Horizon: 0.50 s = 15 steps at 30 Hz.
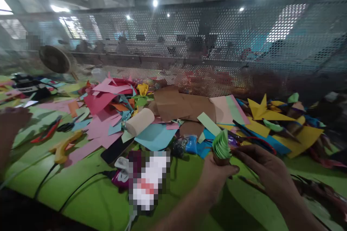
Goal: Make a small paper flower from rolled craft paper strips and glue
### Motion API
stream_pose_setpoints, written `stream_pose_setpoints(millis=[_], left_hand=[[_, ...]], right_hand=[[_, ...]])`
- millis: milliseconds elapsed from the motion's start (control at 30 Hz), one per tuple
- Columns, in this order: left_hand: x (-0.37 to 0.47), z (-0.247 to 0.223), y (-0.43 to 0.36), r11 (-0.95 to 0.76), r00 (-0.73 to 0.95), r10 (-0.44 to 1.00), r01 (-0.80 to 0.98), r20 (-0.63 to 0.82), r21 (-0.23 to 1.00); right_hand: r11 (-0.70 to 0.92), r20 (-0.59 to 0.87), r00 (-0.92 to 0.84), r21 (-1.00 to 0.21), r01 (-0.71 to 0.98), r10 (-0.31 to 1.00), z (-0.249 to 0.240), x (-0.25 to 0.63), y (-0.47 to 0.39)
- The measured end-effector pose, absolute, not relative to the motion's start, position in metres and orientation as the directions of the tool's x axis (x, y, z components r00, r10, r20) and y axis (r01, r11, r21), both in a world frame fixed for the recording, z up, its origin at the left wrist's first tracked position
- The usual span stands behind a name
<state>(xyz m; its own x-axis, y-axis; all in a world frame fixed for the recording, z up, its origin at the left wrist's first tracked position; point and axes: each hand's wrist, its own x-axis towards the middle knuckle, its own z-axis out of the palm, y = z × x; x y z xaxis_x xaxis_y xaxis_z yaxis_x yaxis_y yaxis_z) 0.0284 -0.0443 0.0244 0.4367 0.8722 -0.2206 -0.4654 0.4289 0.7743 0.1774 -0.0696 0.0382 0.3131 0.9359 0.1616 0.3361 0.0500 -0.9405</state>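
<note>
The left hand (213, 182) grasps a green pleated paper piece (221, 145) upright, thumb and fingers wrapped around its brown base (222, 160). Just beside it, the thumb and fingers of the right hand (271, 171) are drawn together at the paper's edge; whether they pinch anything is too small to tell.

The pleats are already formed and seated in the base, so the piece looks well shaped. How much remains to be done on it cannot be told. Beyond the right fingers lies a similar green-topped brown cone (273, 126), near a folded yellow paper star (262, 111).

The green table (89, 202) runs under both hands. Past the left fingertips are a blue packet (191, 144), a pale green strip (208, 124) and brown paper (184, 106); well to their left lie a pale roll (140, 122) and a yellow glue gun (63, 148). Farther off, a perforated screen (168, 39) spans the room, with a round fan (55, 59) at its left and ceiling lights (155, 3) above.
</note>
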Motion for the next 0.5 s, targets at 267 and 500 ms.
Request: stream_pose_setpoints(millis=[267, 500], left_hand=[[0.031, 0.006, -0.063, 0.648, 0.625, 0.708, -0.389, -0.329, 0.655], [0.025, 0.009, -0.064, 0.691, 0.604, 0.69, -0.385, -0.399, 0.612]], right_hand=[[-0.074, 0.065, 0.378, -0.937, 0.342, 0.923, 0.02, 0.187, -0.071], [-0.157, -0.067, 0.404, -0.968, 0.194, 0.912, 0.023, 0.174, -0.082]])
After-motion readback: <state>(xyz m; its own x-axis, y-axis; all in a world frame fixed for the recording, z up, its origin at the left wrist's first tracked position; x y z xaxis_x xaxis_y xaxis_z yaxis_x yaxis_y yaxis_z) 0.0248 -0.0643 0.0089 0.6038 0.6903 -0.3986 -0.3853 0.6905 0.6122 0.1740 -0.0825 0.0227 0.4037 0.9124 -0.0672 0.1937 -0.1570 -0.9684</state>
